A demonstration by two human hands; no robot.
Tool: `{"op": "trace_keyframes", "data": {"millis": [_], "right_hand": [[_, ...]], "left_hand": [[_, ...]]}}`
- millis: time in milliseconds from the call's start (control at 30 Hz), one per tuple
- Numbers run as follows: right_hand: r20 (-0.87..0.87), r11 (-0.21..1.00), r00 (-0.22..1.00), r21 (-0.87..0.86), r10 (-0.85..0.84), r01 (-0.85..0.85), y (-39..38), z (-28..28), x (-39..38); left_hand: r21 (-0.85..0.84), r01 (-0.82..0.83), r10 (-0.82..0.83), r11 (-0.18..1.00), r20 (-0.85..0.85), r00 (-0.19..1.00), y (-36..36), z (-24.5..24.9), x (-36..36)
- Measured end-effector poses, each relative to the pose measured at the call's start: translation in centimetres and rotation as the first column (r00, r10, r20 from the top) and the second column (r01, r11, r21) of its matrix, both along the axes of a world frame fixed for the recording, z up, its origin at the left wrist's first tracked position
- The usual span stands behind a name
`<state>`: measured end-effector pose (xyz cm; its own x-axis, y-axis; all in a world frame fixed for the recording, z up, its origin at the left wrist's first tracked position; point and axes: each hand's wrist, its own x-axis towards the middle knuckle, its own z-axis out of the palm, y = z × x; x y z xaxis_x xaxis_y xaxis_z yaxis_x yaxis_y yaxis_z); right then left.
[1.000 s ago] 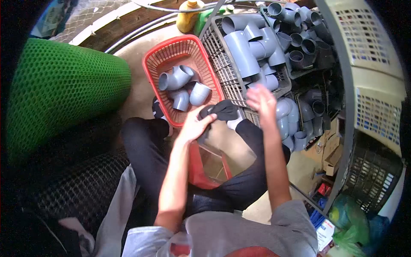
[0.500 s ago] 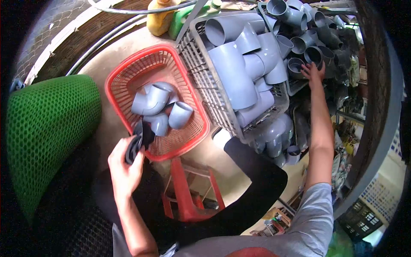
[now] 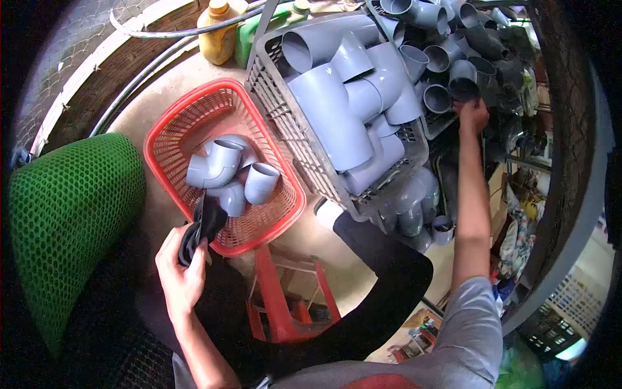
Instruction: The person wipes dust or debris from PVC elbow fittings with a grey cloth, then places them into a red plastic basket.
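My left hand (image 3: 180,271) is closed round a folded black bundle (image 3: 199,235) at the near left rim of a red basket (image 3: 275,223). The bundle's far end overlaps the basket; its kind does not show. Inside that basket lie several grey pipe elbows (image 3: 262,183). Stretched far out to the right, my right hand (image 3: 475,115) grips the near rim of a grey pipe fitting (image 3: 462,72), whose dark opening faces me. Some of its fingers are hidden by the rim. Another pipe fitting (image 3: 437,98) sits just left of that hand, among many more.
A grey crate (image 3: 304,152) full of large pipe fittings stands between the baskets. Green mesh roll (image 3: 78,214) at left; yellow jug (image 3: 218,35) and green jug (image 3: 256,35) behind. A red stool (image 3: 275,298) stands before me, beside my bent leg (image 3: 389,272).
My right hand has gone from spread fingers over the fittings to gripping one, which now tips its opening toward me. My left hand keeps the black bundle. The whole view has shifted slightly.
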<state>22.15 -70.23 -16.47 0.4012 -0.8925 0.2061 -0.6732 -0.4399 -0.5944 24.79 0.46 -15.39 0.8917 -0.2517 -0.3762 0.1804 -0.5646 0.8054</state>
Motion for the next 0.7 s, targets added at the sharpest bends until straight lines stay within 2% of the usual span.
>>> {"op": "trace_keyframes", "data": {"millis": [33,100,167,200,233,300,367,433,500,533,567,633,667,700], "right_hand": [[-0.072,0.989,0.993,-0.105,0.098,-0.105,2.4,0.7,-1.4],[0.259,0.986,0.955,0.040,0.147,-0.162,7.2,1.3,-4.5],[0.275,0.982,0.948,0.056,0.160,-0.181,13.8,2.6,-7.6],[0.279,0.968,0.936,0.064,0.214,-0.241,17.7,3.6,-9.0],[0.285,0.951,0.920,0.071,0.271,-0.302,21.6,4.3,-10.3],[0.182,0.915,0.898,-0.138,0.400,-0.380,28.8,5.2,-12.5],[-0.121,0.906,0.912,-0.120,0.393,-0.406,35.9,6.7,-14.7],[0.010,0.745,0.753,-0.156,0.658,-0.649,41.5,7.1,-15.3],[0.124,0.600,0.589,-0.079,0.798,-0.796,46.2,7.5,-16.7],[0.121,0.569,0.563,-0.021,0.818,-0.822,48.1,8.2,-17.5],[0.121,0.532,0.533,0.039,0.837,-0.846,49.6,9.2,-18.3],[0.206,0.403,0.446,0.220,0.871,-0.889,50.3,12.0,-19.2],[0.381,0.350,0.444,0.292,0.811,-0.890,49.8,12.2,-20.2],[0.538,0.282,0.440,0.353,0.719,-0.892,49.4,12.1,-21.3]], "left_hand": [[-0.041,-0.043,0.042,0.998,-0.021,0.999,0.1,0.0,-0.2],[-0.096,-0.059,0.054,0.994,-0.055,0.997,0.5,-0.6,-0.8],[-0.280,-0.065,0.065,0.958,-0.007,0.998,0.3,-0.8,-1.1],[-0.333,-0.068,0.043,0.940,-0.080,0.996,0.3,-0.5,-1.3],[-0.421,-0.138,0.063,0.896,-0.188,0.980,-0.1,-0.3,-1.8],[-0.468,-0.137,0.028,0.873,-0.233,0.972,-1.1,0.1,-2.7],[-0.564,-0.166,-0.058,0.809,-0.357,0.932,-2.2,-1.6,-4.3],[-0.775,-0.305,-0.202,0.553,-0.480,0.854,-4.0,-2.1,-6.9],[-0.664,-0.491,-0.126,0.564,-0.657,0.743,-5.6,1.3,-9.2],[-0.707,-0.308,-0.115,0.637,-0.482,0.868,-5.3,0.2,-10.3],[-0.746,-0.305,-0.112,0.592,-0.451,0.885,-4.8,-0.8,-11.5],[-0.734,-0.430,-0.147,0.525,-0.575,0.805,-3.4,0.9,-12.6],[-0.732,-0.418,-0.138,0.538,-0.566,0.813,-2.7,0.9,-13.3],[-0.754,-0.456,-0.191,0.473,-0.593,0.782,-2.0,0.1,-14.4]]}}
